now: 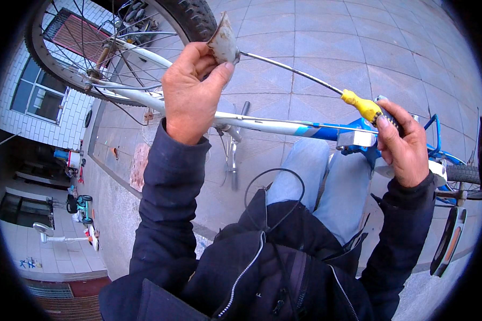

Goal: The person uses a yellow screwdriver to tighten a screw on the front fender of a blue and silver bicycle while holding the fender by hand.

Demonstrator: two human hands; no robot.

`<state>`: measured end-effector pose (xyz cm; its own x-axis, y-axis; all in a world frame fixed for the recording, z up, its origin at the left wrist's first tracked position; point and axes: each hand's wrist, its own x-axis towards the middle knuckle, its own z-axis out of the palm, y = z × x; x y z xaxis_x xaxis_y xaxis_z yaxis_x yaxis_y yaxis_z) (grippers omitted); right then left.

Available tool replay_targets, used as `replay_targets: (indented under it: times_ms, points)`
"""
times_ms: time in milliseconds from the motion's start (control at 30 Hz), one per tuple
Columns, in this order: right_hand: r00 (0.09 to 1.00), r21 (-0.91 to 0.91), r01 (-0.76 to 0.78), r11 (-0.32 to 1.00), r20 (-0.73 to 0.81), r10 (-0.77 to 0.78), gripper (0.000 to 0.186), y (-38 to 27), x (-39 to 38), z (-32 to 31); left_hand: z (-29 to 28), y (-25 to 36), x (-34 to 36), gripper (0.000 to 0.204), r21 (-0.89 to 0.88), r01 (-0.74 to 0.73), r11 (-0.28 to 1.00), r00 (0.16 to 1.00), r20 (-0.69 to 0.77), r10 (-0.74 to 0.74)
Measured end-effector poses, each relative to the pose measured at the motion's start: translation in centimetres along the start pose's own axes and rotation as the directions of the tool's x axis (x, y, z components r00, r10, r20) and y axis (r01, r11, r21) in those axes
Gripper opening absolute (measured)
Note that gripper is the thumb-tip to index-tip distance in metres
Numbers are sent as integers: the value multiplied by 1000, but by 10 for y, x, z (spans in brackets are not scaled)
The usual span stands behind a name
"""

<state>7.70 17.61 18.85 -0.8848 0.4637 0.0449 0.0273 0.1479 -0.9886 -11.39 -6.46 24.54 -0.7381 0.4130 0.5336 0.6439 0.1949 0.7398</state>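
Note:
My left hand (193, 88) pinches a worn, whitish, flared metal piece (223, 43) with rusty spots, close to a bicycle tyre. In my right hand (404, 142) is a screwdriver (361, 105) with a yellow and black handle. Its long shaft points left, and the end meets the narrow side of the metal piece; whether the tip sits inside it I cannot tell. Below both hands lies the white and blue bicycle frame (268, 124), stretching from the spoked wheel (93, 75) at the upper left to the right side.
A pedal (449, 241) sticks out at the lower right, near my right forearm. A handlebar (234, 160) shows beyond the frame, above the paved floor (326, 48). A black cable loop (276, 171) hangs before my lap. A small scooter (67, 238) stands far left.

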Motion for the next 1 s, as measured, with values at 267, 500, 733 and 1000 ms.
replay_targets:
  times_ms: [267,500,733,1000]
  points:
    - [990,193,-130,973,-19,137,44,-9,15,2,1,1,0,21,17,3,1000,1000,-6,-3]
    - [938,-117,-169,979,285,196,45,-21,13,-11,0,1,0,20,-1,12,1000,1000,-4,-12]
    - [979,-549,183,816,174,-103,38,-24,24,-6,-1,-6,1,22,-8,-26,1000,1000,-12,26]
    - [978,-463,77,883,208,24,42,-24,29,-8,-4,-12,1,23,-20,-47,999,999,5,47]
